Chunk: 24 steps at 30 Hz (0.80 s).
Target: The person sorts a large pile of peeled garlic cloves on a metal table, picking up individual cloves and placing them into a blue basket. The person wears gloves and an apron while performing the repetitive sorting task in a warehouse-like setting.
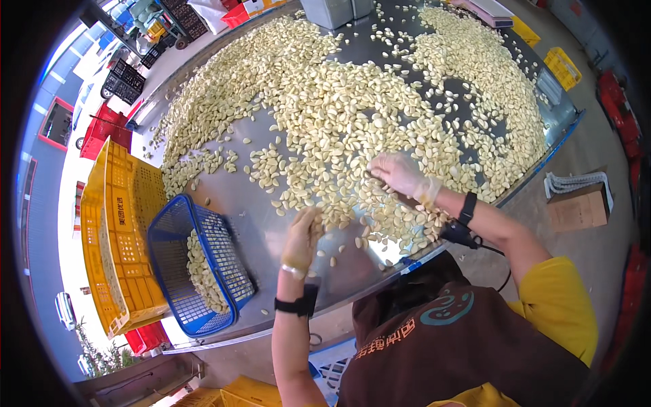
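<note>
Pale peeled garlic cloves (351, 96) lie in wide heaps over a metal table (244, 219). My left hand (303, 234), in a thin translucent glove, is at the near left edge of the heap, its fingers curled down against some cloves; whether it grips any is hidden. Farther right, my right hand (396, 173), gloved too, rests among the cloves with its fingers bent and their tips partly hidden. To the left of my left hand, a blue plastic basket (224, 244) stands tilted on the table, with garlic cloves in its lower part.
Yellow plastic crates (135, 229) stand left of the blue basket. Grey containers (330, 10) and a scale (483, 10) are at the table's far side. A clear plastic box (549, 86) sits near the right edge. On the floor at right is a cardboard box (580, 208).
</note>
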Available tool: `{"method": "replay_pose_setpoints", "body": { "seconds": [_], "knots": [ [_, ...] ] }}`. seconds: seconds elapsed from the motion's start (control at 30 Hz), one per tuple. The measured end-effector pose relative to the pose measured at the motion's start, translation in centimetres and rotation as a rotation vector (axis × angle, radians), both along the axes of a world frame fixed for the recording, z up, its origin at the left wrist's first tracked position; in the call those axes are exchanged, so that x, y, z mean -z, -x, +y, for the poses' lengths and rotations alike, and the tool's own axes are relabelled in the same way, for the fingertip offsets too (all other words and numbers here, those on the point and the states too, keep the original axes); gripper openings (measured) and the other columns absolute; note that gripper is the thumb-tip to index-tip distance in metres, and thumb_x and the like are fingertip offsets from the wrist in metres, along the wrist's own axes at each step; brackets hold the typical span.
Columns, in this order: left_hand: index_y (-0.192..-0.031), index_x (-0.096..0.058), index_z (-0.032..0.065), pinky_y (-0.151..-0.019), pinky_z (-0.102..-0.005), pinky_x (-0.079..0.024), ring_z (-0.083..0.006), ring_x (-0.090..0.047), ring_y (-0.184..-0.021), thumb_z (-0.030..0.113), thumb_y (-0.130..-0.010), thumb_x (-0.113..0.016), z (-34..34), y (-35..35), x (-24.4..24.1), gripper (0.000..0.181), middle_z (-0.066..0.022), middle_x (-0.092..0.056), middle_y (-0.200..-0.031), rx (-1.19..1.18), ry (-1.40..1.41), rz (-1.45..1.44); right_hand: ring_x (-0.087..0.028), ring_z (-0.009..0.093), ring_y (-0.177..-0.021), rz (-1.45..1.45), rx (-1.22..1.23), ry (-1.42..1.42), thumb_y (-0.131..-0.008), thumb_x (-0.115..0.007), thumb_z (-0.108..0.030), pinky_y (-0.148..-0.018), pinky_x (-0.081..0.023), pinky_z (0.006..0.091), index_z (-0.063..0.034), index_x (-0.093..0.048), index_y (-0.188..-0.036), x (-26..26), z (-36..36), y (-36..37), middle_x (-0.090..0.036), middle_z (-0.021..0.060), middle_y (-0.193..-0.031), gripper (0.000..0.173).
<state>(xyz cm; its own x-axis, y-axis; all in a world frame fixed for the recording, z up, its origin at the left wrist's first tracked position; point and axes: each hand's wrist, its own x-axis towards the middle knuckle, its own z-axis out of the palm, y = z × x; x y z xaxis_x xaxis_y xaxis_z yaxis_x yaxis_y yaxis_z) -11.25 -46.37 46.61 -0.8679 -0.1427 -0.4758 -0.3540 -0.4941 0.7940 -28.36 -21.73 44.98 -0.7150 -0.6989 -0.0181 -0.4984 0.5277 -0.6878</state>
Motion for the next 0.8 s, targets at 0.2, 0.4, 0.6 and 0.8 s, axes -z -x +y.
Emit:
{"method": "replay_pose_setpoints", "body": {
  "seconds": [0.2,0.4,0.6,0.8],
  "knots": [
    [-0.099,-0.071,0.0104,-0.063,-0.0352,-0.050,-0.0217,-0.063,-0.069,0.027,-0.083,-0.067,3.7,11.1,4.5,0.024,-0.0110,-0.066,-0.079,0.170,1.407,0.201,-0.064,0.032,-0.087,0.452,-0.039,-0.137,-0.086,-0.061,-0.016,-0.078,-0.051,0.0411,-0.0100,-0.067,-0.099,3.4,-2.4,2.9,-0.066,0.0123,-0.094,0.015],
    [-0.090,-0.068,0.0128,-0.068,-0.0442,-0.051,-0.0311,-0.067,-0.078,0.030,-0.083,-0.064,5.3,14.0,5.4,0.019,-0.0119,-0.069,-0.083,0.455,1.740,0.120,-0.064,0.013,-0.082,-0.791,0.308,0.525,-0.097,-0.056,-0.018,-0.070,-0.050,0.0263,-0.0031,-0.061,-0.111,0.9,8.1,4.5,-0.066,0.0055,-0.094,0.022],
    [-0.085,-0.064,0.0079,-0.062,-0.0422,-0.051,-0.0296,-0.067,-0.071,0.024,-0.086,-0.055,6.9,11.9,5.1,0.018,-0.0159,-0.066,-0.075,0.310,1.533,0.201,-0.060,0.014,-0.081,-0.113,0.563,0.286,-0.095,-0.058,-0.017,-0.073,-0.049,0.0267,-0.0056,-0.066,-0.105,2.4,17.0,5.4,-0.064,0.0028,-0.090,0.017],
    [-0.096,-0.061,0.0036,-0.064,-0.0313,-0.051,-0.0188,-0.063,-0.075,0.018,-0.091,-0.045,5.0,6.6,4.8,0.022,-0.0076,-0.068,-0.087,0.201,-0.294,-0.108,-0.057,0.021,-0.085,0.668,-0.017,-0.075,-0.081,-0.064,-0.015,-0.080,-0.047,0.0373,-0.0157,-0.067,-0.099,-1.8,5.8,-4.3,-0.060,0.0020,-0.089,0.018]
  ]
}}
